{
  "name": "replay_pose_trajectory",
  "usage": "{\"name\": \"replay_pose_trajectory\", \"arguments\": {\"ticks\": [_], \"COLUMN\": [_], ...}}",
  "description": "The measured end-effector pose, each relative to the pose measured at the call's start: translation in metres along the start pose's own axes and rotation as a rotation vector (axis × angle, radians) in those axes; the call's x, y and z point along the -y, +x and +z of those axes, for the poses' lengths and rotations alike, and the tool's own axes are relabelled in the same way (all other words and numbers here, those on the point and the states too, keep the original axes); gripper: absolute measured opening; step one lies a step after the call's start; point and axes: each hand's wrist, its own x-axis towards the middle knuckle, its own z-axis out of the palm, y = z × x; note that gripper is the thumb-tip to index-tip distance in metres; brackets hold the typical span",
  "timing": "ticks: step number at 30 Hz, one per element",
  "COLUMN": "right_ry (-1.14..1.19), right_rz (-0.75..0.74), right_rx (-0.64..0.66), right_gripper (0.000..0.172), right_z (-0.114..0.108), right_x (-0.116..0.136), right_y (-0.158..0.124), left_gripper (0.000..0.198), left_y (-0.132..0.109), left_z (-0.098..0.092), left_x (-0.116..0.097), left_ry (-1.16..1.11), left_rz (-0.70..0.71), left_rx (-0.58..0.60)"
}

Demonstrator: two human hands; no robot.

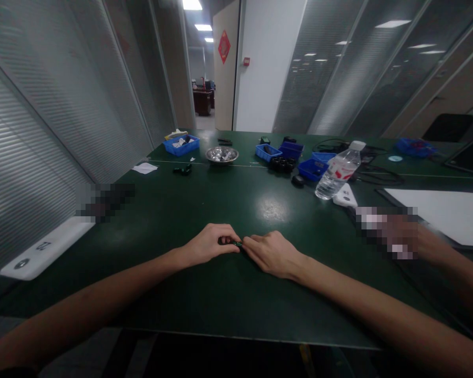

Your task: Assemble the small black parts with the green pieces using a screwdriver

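Observation:
My left hand (211, 243) and my right hand (270, 253) rest together on the dark green table (228, 294), fingertips meeting at the middle. Both hands are closed in a pinch on a small dark part (236, 243) with a green glint; it is too small to name. The left fingers curl around its left end, the right fingertips touch its right end.
Farther back stand several blue bins (181, 145) (312, 169), a metal bowl (222, 154), a tilted water bottle (339, 170), black parts (283, 164) and cables. A white board (441, 212) lies at right, a white device (43, 249) at left. Another person's forearm (449, 252) lies at right.

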Motion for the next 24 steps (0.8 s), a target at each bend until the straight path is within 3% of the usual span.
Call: {"name": "replay_pose_trajectory", "arguments": {"ticks": [24], "right_ry": [0.045], "right_rz": [-0.016], "right_rx": [-0.026], "right_gripper": [0.032], "right_z": [0.0029], "right_x": [-0.0024], "right_y": [-0.0026], "left_gripper": [0.022], "left_y": [-0.0030], "left_z": [0.0000], "left_x": [-0.0027], "left_ry": [0.018], "left_rz": [0.074], "left_rx": [0.010]}}
